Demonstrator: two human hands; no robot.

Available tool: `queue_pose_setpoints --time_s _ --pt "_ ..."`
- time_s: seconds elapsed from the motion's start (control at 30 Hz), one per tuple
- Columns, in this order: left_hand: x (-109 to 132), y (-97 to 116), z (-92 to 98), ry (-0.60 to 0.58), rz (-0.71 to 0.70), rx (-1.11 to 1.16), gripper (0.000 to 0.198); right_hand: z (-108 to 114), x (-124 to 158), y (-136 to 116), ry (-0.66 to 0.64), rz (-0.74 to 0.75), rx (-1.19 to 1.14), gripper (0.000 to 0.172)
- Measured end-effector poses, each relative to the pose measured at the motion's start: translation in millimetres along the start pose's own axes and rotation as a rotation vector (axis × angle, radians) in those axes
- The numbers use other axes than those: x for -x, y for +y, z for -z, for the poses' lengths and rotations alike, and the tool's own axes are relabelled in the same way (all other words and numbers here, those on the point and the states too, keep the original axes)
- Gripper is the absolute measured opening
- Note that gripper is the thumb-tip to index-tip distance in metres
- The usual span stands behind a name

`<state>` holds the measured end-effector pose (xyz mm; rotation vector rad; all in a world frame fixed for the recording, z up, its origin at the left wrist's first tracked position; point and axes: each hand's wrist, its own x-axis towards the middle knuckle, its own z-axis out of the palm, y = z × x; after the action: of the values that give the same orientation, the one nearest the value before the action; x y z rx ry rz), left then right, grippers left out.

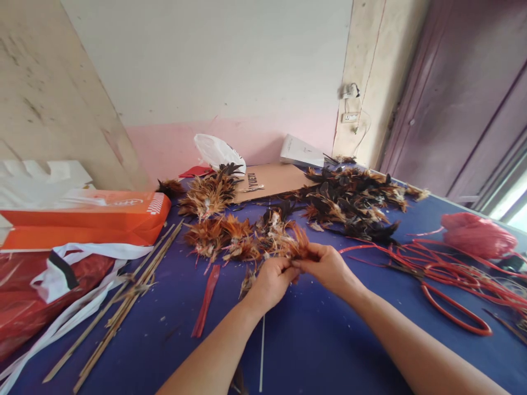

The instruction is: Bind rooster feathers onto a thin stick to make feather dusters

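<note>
My left hand (269, 281) and my right hand (325, 267) meet over the middle of the blue table. Both are closed, fingertips pinched together around the base of a small bunch of reddish-brown feathers (300, 241). The quill ends are mostly hidden by my fingers. Just beyond them lie tied bundles of brown feathers (220, 236), some with pink strands at their ends. A flat strip of red plastic twine (206, 300) lies to the left of my left hand.
Dark loose feathers (349, 200) are heaped at the back right, beside a cardboard sheet (274, 181). Red-handled scissors (455, 310) lie right among tangled red twine (444, 266) near its ball (477, 236). Thin bamboo sticks (123, 312) and an orange bag (86, 219) are left.
</note>
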<state>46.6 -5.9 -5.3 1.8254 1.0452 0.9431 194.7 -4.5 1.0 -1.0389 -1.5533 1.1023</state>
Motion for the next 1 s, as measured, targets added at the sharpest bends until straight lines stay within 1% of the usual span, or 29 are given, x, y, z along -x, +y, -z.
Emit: queue_pose_setpoints --time_s 0.1,0.2,0.3,0.37,0.47,0.57,0.67,0.7,0.77,0.83,0.9,0.93,1.0 --pt "0.7 1.1 -1.4 0.017 -0.021 0.027 0.018 0.1 -0.4 -0.7 0.048 0.011 0.013 0.016" --pt "1.7 1.6 -4.2 0.081 -0.003 0.093 0.012 -0.5 0.7 -4.1 0.097 -0.004 0.045 0.016" --pt "2.7 3.7 -7.3 0.105 0.051 0.183 0.012 -1.2 1.8 -4.9 0.072 -0.030 0.016 0.018" --pt "3.1 5.3 -8.2 0.106 0.101 0.220 0.015 -1.2 2.0 -3.4 0.060 -0.019 0.008 0.019" --pt "3.3 5.4 -7.0 0.099 0.142 0.246 0.017 -0.9 1.7 0.2 0.081 0.027 0.052 0.014" --pt "2.8 2.1 -3.7 0.069 0.130 0.212 0.017 -2.1 1.4 2.1 0.085 0.044 0.081 0.014" --pt "1.2 -0.3 1.3 0.046 0.077 0.135 0.017 -4.3 1.5 -0.8 0.094 0.037 0.085 0.015" --pt "0.2 0.0 3.6 0.068 0.061 0.131 0.018 -4.4 1.4 -2.7 0.104 0.028 0.074 0.017" --pt "-2.4 2.1 10.0 0.183 0.058 0.197 0.020 -3.0 1.0 -6.4 0.138 0.005 0.043 0.021" --pt "-5.8 4.6 18.8 0.370 0.097 0.350 0.020 1.0 -0.2 -7.6 0.184 -0.017 0.054 0.026" --pt "-9.2 5.1 28.4 0.535 0.142 0.540 0.019 5.9 -1.8 -5.2 0.215 -0.034 0.160 0.025" --pt "-10.7 4.4 32.6 0.573 0.168 0.658 0.019 7.9 -2.4 -2.9 0.220 -0.042 0.245 0.023" --pt "-12.7 2.0 37.9 0.590 0.230 0.832 0.017 9.4 -2.9 1.9 0.197 -0.048 0.437 0.019"
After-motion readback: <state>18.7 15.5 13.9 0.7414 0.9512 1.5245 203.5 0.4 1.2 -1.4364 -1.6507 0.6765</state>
